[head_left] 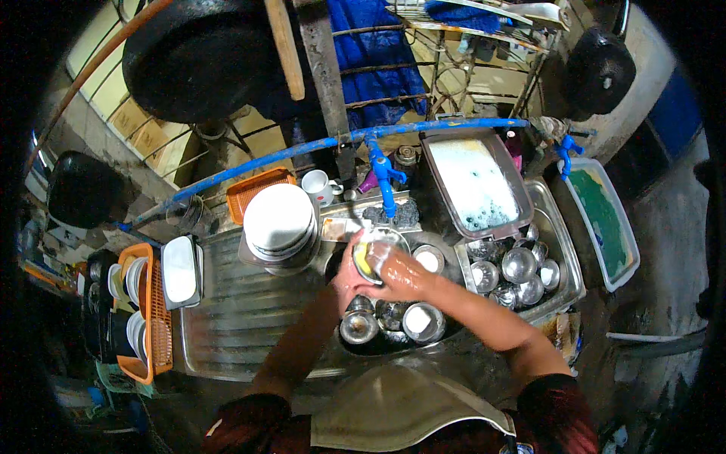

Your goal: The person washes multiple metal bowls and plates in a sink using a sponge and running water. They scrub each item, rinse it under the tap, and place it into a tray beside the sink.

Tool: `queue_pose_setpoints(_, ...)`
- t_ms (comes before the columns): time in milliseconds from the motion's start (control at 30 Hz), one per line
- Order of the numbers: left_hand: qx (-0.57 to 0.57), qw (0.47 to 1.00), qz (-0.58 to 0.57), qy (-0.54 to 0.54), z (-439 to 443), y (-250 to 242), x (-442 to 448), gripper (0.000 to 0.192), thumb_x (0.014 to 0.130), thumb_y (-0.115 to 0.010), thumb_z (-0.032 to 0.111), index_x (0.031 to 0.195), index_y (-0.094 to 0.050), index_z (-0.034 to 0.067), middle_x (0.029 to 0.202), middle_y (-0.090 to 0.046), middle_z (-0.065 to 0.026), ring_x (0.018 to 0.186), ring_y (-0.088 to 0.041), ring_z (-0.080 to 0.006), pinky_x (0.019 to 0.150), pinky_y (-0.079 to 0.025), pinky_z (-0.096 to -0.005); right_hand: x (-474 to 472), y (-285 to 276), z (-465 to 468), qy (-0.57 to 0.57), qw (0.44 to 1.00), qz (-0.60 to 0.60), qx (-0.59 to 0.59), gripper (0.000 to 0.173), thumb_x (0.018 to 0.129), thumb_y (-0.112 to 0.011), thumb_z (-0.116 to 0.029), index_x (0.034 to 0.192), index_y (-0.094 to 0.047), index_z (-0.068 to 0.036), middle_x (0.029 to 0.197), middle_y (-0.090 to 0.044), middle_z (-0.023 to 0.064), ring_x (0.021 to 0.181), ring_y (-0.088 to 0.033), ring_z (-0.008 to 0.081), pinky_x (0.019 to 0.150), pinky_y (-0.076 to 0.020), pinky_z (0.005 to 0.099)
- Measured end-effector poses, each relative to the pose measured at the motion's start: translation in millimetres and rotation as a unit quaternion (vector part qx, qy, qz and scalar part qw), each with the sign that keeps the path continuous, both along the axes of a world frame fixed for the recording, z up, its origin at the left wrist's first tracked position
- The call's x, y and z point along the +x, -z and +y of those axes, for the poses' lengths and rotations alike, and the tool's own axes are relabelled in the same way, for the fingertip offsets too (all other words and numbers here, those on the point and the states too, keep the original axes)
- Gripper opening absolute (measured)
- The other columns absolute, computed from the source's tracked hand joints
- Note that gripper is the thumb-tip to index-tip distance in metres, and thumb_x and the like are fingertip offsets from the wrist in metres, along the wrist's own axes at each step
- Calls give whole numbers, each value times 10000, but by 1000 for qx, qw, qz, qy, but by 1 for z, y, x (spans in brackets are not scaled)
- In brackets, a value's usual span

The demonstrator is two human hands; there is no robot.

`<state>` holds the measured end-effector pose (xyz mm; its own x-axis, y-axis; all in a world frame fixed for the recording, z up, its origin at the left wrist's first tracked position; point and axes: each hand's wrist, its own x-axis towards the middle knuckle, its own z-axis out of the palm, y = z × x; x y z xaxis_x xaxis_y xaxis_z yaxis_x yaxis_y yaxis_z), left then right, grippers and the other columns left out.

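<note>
Over the sink basin my left hand (347, 278) grips a round metal bowl (397, 237) by its left side. Inside that bowl my right hand (404, 273), wet and sudsy, presses a yellow sponge (362, 259) against the metal. Below both hands, the sink basin (374, 349) holds several more metal bowls, one of them a steel bowl (359, 327) at its front left. A blue tap (387, 176) hangs just beyond the bowl. Dark scouring pads (401, 213) lie on the ledge under the tap.
Left of the basin, stacked white plates (278, 218) stand on the ribbed drainboard (238, 318). An orange basket (156, 318) of dishes is farther left. To the right are a tub of suds (473, 184), a metal tray (570, 272) of bowls and a green-watered tub (621, 249). A blue pipe (272, 153) crosses behind.
</note>
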<state>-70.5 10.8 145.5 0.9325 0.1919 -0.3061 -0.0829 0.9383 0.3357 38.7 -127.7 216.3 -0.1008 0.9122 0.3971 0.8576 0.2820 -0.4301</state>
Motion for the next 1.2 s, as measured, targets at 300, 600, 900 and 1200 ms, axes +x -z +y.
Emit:
queue_pose_setpoints(300, 261, 948, 53, -172, -9, 20, 14, 499, 961, -754, 352, 1327, -606, 47, 1189, -680, -79, 1103, -642, -184, 932, -535, -327, 0, 45, 19, 163, 917, 362, -38, 612, 768, -771, -271, 1248, -600, 67, 1182, -645, 326, 1128, -621, 480, 1083, -379, 594)
queue_pose_setpoints(600, 400, 907, 83, -102, -55, -5, 30, 472, 979, -726, 273, 1371, -565, 65, 1259, -620, -71, 1160, -574, -157, 1011, -473, -331, 4, 42, -37, 155, 821, 546, -53, 615, 794, -801, -107, 1333, -523, -8, 1140, -664, 113, 1136, -605, 224, 1009, -465, 371)
queue_pose_setpoints(900, 545, 835, 68, -12, -102, 39, 38, 740, 918, -801, 385, 1473, -444, 50, 1433, -532, -186, 1340, -519, -284, 1131, -415, -399, 7, 59, -117, 257, 756, 581, -158, 354, 786, -812, -57, 1123, -709, -24, 1015, -746, 70, 883, -694, 169, 816, -543, 322)
queue_pose_setpoints(1200, 746, 541, 341, 185, -16, 87, -12, 1167, 821, -760, 611, 1644, -155, 47, 1630, -178, -364, 1465, -234, -610, 1202, -242, -626, 135, 52, -240, 570, 802, 179, 20, 202, 944, -687, -23, 1125, -621, 40, 1026, -690, 142, 891, -640, 240, 818, -522, 384)
